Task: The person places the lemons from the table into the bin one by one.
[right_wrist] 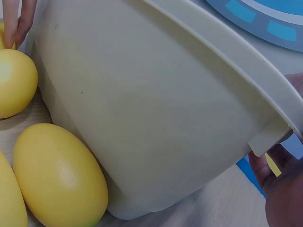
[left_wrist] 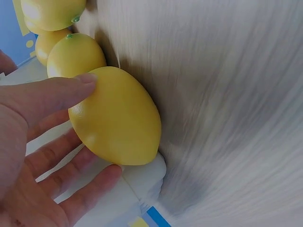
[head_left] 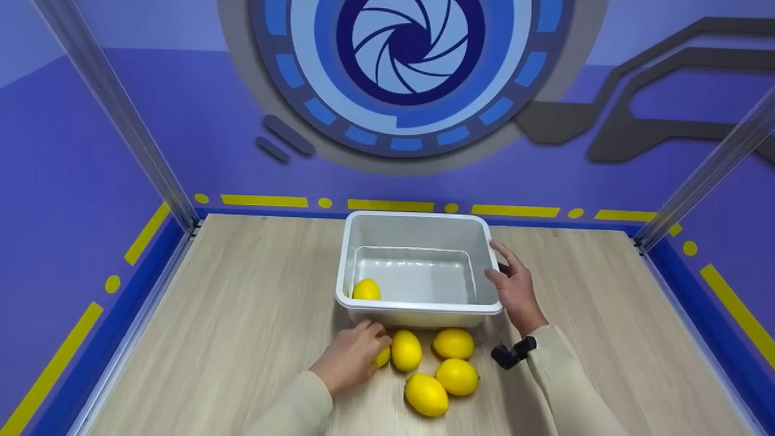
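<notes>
My left hand [head_left: 351, 357] is at the front left of a white plastic bin [head_left: 418, 307]. Its thumb and fingers hold a lemon [left_wrist: 118, 118], mostly hidden by the hand in the head view; in the left wrist view the thumb presses one side while the fingers spread behind. My right hand [head_left: 519, 297] grips the bin's right rim, with fingertips curled under the lip in the right wrist view. Inside the bin, one lemon [head_left: 367, 290] lies in the front left corner. Beside the held lemon stands another lemon [head_left: 406, 350], close to the bin's front wall.
More lemons lie in front of the bin: one lemon [head_left: 453, 344] near its wall, a second lemon [head_left: 457, 376] below that, and a third lemon [head_left: 427, 395] nearest me. The wooden tabletop [head_left: 254, 290] meets blue printed panels [head_left: 151, 121] at the back and sides.
</notes>
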The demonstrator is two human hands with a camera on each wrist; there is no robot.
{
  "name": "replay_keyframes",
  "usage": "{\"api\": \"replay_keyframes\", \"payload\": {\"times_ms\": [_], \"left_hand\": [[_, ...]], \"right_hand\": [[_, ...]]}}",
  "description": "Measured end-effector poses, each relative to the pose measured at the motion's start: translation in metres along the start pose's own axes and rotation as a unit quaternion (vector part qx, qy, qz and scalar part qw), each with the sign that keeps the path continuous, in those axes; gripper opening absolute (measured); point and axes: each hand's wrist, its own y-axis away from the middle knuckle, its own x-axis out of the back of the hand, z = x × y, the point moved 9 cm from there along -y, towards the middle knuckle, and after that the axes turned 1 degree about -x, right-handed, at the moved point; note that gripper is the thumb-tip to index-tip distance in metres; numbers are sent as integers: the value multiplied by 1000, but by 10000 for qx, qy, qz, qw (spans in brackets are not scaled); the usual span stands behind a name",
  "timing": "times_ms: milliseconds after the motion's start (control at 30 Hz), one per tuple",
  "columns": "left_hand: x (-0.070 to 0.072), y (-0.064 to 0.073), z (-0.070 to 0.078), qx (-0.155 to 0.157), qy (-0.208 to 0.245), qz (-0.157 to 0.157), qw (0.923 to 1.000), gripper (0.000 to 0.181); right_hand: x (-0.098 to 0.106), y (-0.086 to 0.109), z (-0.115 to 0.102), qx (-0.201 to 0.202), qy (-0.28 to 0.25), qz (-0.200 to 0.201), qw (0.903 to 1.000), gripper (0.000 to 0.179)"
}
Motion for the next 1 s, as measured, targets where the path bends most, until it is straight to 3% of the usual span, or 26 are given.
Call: {"api": "replay_keyframes", "payload": {"times_ms": [333, 1000], "left_hand": [[-3, 3, -3, 141, 152, -248, 9995, 36], [-9, 4, -7, 312, 431, -424, 9977, 42]], "right_hand": [[0, 0, 0, -35, 65, 9, 10000, 60], [0, 0, 0, -123, 32, 30, 9999, 59]]}}
